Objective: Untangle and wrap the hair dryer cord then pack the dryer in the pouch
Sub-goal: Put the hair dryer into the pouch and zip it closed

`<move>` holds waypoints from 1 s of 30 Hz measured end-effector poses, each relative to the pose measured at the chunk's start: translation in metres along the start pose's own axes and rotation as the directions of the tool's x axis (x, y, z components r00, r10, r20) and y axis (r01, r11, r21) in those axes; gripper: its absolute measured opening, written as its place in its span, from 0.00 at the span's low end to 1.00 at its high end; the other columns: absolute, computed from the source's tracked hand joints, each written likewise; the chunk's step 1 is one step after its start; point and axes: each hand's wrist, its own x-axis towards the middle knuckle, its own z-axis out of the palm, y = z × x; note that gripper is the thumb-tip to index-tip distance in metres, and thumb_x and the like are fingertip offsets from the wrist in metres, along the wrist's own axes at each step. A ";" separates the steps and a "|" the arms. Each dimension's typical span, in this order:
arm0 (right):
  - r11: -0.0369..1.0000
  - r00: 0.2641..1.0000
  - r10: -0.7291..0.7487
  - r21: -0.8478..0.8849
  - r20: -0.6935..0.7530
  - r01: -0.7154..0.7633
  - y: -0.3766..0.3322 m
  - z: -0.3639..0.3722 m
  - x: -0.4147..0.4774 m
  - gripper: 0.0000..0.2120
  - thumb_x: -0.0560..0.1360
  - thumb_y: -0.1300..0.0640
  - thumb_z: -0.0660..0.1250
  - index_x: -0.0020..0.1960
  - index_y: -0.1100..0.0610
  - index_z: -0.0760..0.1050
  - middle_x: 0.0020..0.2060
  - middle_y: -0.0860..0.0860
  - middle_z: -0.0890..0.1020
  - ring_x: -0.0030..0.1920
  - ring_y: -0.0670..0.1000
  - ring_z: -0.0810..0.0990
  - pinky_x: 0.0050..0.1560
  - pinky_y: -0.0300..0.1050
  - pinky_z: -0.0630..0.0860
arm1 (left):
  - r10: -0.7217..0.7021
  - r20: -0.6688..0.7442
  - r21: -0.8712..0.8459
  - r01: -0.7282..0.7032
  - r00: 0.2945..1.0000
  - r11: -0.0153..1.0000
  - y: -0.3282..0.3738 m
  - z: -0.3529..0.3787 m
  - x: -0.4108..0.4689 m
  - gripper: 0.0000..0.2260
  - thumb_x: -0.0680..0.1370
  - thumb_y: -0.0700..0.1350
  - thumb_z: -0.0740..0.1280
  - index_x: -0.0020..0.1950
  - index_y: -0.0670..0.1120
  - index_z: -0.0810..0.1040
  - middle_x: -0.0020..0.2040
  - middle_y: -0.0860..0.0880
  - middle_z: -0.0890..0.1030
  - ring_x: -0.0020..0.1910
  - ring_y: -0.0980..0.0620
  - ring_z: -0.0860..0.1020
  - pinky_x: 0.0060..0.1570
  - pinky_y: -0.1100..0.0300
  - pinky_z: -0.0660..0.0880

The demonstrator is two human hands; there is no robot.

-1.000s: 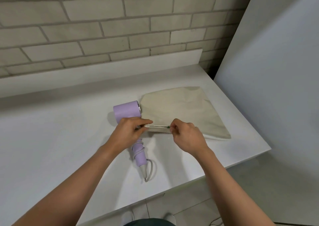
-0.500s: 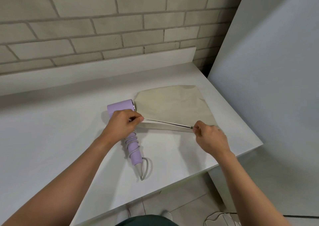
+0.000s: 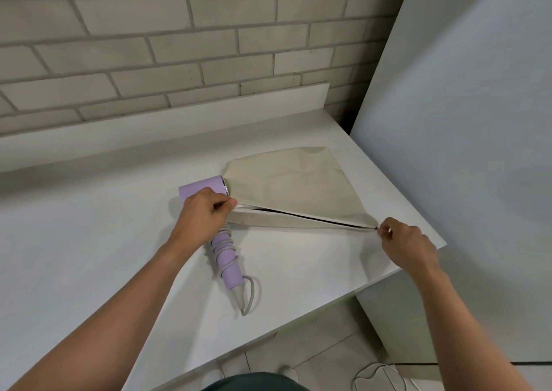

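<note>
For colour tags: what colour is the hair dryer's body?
Pale lilac, on the plastic hair dryer; head view shows it best.

Soft, fairly bright light falls from overhead, so the white counter (image 3: 89, 241) shows no glare. Only faint, blurred-edged shadows lie beside the hair dryer (image 3: 231, 274), under the left hand (image 3: 203, 214) and along the near edge of the pouch (image 3: 292, 187). The wide lens bows the courses of the brick wall (image 3: 179, 46) toward the frame's edges, and the forearms at the bottom corners look slightly soft.
</note>
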 end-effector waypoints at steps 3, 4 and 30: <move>1.000 0.999 0.024 0.003 0.049 -0.024 0.007 0.005 0.000 0.10 0.83 0.50 0.57 0.54 0.44 0.77 0.45 0.53 0.78 0.45 0.62 0.78 0.49 0.53 0.79 | 0.007 0.007 -0.016 -0.007 1.000 1.000 0.001 0.000 0.001 0.09 0.81 0.48 0.70 0.46 0.48 0.87 0.41 0.45 0.80 0.43 0.46 0.80 0.48 0.56 0.74; 1.000 0.997 0.030 0.003 0.065 -0.031 0.009 0.007 0.000 0.10 0.83 0.50 0.57 0.54 0.44 0.77 0.45 0.53 0.78 0.45 0.61 0.78 0.50 0.53 0.79 | 0.022 0.001 -0.017 -0.021 1.000 1.000 0.002 0.000 0.001 0.08 0.81 0.48 0.70 0.46 0.48 0.87 0.40 0.46 0.81 0.43 0.47 0.79 0.46 0.59 0.72; 0.586 0.908 -0.418 0.753 -0.037 0.301 -0.103 0.019 -0.010 0.18 0.80 0.71 0.60 0.44 0.51 0.79 0.49 0.46 0.81 0.48 0.42 0.78 0.53 0.37 0.71 | -0.457 0.175 -0.535 0.474 0.872 0.699 0.030 0.023 0.012 0.12 0.84 0.46 0.57 0.46 0.52 0.77 0.46 0.46 0.80 0.47 0.44 0.76 0.49 0.52 0.73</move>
